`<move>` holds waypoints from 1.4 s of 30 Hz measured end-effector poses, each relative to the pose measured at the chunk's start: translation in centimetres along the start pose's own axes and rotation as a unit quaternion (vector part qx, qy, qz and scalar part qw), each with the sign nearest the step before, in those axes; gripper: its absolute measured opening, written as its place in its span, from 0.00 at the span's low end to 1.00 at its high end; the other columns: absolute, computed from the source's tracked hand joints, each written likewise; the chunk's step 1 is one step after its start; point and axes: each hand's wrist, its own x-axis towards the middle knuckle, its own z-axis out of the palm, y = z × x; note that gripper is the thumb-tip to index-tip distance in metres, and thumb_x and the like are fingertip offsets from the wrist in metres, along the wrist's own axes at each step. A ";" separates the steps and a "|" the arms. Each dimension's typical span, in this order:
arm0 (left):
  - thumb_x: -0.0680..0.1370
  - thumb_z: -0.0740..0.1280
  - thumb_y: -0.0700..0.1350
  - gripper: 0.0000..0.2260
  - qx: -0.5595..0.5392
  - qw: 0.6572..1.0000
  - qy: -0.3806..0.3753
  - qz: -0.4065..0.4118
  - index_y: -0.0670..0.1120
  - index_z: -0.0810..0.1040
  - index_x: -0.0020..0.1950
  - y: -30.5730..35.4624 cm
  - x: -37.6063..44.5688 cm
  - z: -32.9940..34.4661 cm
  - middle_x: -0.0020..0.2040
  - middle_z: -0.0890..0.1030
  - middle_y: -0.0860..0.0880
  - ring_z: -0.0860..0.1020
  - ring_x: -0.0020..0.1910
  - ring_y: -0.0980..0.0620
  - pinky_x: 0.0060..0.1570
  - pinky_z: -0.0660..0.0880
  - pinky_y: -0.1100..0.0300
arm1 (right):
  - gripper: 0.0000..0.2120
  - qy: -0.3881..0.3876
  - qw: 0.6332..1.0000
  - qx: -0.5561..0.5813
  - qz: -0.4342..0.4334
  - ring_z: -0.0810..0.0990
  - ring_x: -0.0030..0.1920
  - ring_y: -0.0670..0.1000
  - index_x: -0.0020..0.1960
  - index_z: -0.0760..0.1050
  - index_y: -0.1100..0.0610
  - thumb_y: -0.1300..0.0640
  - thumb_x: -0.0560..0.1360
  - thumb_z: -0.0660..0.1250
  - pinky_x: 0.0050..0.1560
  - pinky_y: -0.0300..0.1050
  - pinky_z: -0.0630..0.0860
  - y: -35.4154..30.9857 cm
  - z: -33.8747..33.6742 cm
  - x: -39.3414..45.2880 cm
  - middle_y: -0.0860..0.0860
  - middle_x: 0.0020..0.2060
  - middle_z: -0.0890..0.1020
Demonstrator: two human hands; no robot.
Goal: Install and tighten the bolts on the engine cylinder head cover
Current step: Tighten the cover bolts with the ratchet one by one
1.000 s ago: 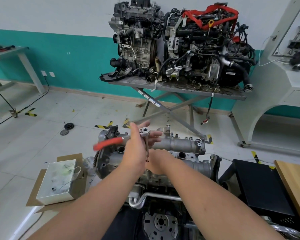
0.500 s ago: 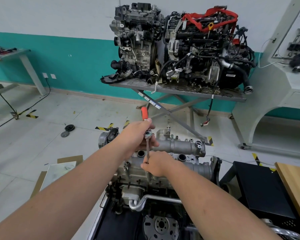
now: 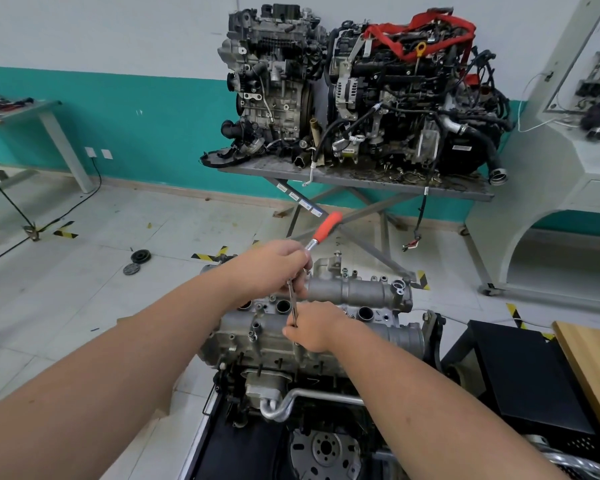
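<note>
A grey aluminium cylinder head cover (image 3: 357,292) tops the engine in front of me. My left hand (image 3: 278,265) grips a ratchet wrench near its head; the red handle (image 3: 328,226) points up and to the right, away from me. A thin extension bar (image 3: 293,303) runs down from the ratchet head to the cover. My right hand (image 3: 314,327) is curled around the lower end of that bar, hiding the socket and the bolt beneath it. Several bolt heads stand along the cover's far edge (image 3: 345,271).
Two other engines (image 3: 361,91) sit on a metal scissor stand behind. A black crate (image 3: 520,375) and a wooden tabletop (image 3: 589,362) are at the right. Round discs (image 3: 137,259) lie on the tiled floor at the left. A white cabinet (image 3: 551,174) stands far right.
The ratchet's red handle has swung from pointing left, through straight ahead, to pointing up and right. My right hand stays on the extension bar. My view has shifted, hiding the box at the left.
</note>
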 end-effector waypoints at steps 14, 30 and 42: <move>0.74 0.63 0.62 0.25 0.161 0.906 0.308 0.240 0.44 0.78 0.61 -3.4 -0.6 6.5 0.62 0.74 0.47 0.74 0.57 0.51 0.55 0.73 0.55 | 0.20 0.098 0.984 0.141 -0.039 0.70 0.67 0.55 0.71 0.69 0.69 0.58 0.84 0.58 0.61 0.28 0.69 -0.5 0.4 -0.9 0.65 0.69 0.73; 0.84 0.61 0.50 0.13 -0.425 0.878 0.212 -0.048 0.41 0.73 0.59 -1.4 0.3 3.9 0.37 0.84 0.48 0.84 0.38 0.48 0.31 0.78 0.57 | 0.13 0.017 1.000 -0.001 0.012 0.81 0.53 0.59 0.46 0.74 0.52 0.46 0.81 0.57 0.58 0.54 0.77 0.1 0.6 0.2 0.55 0.52 0.83; 0.82 0.60 0.38 0.12 -0.405 0.913 -0.049 -0.018 0.38 0.71 0.65 -1.7 -1.0 -0.2 0.49 0.85 0.41 0.84 0.47 0.43 0.46 0.82 0.52 | 0.13 0.024 1.000 0.004 0.013 0.79 0.54 0.58 0.46 0.71 0.51 0.43 0.80 0.58 0.57 0.53 0.75 0.7 1.3 0.7 0.54 0.51 0.80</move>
